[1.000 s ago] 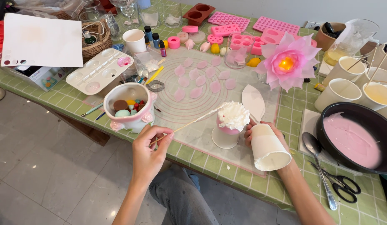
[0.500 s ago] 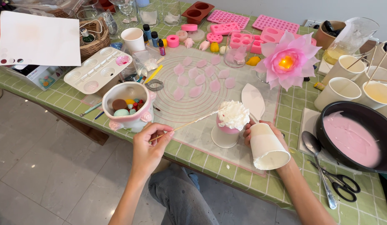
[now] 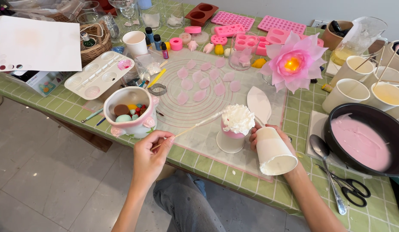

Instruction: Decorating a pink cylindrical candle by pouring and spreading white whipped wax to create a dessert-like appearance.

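Low in the middle of the frame, the left hand (image 3: 151,152) pinches a thin wooden stick (image 3: 195,126) tight between its fingers. To the right of it, the right hand (image 3: 268,139) is wrapped around a white paper cup (image 3: 273,152). The cup lies tipped over, with its open mouth toward the lower right of the frame.

The stick is long and thin. It runs from the left hand up and to the right, and its far tip touches the fluffy white topping (image 3: 238,119) on a small pink glass (image 3: 232,136) in the middle of the frame. The glass stands on a round-lined mat (image 3: 195,99).

A hard poke could squash the white fluff or knock the glass over. The tipped cup could drip on the mat if anything is left inside; I cannot see in.

Further up lie pink petals (image 3: 206,79), and a big pink flower (image 3: 294,62) glows at the upper right.
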